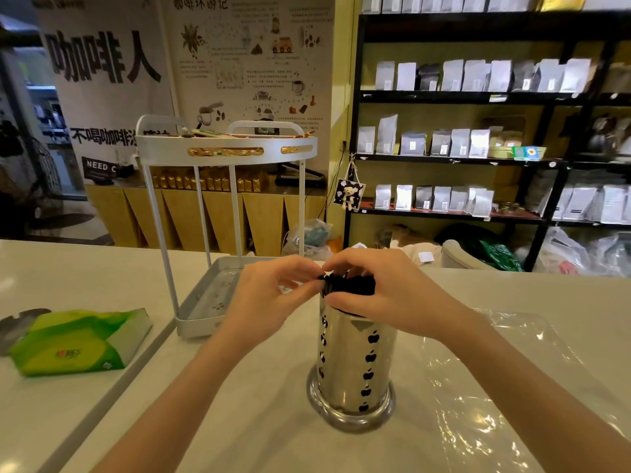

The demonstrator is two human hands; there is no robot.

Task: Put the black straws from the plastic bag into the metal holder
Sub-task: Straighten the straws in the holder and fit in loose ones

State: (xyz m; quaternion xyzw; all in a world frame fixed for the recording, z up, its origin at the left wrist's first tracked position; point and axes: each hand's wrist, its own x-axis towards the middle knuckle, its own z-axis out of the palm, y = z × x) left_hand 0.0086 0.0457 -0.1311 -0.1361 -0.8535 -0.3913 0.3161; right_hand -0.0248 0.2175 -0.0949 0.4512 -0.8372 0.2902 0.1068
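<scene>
A shiny metal holder point(353, 363) with apple-shaped cut-outs stands upright on the white counter, straight in front of me. A bundle of black straws point(348, 285) sticks out of its top. My right hand point(379, 291) wraps around the straw tops just above the rim. My left hand point(269, 291) pinches the left edge of the bundle with its fingertips. The clear plastic bag point(495, 380) lies flat and crumpled on the counter to the right of the holder, under my right forearm. The straws' lower parts are hidden inside the holder.
A white two-tier metal rack point(208, 302) stands just behind and left of the holder. A green tissue pack point(78, 339) lies at the left. A seam runs across the counter point(239, 421) at the left. Black shelves with coffee bags point(478, 145) fill the background.
</scene>
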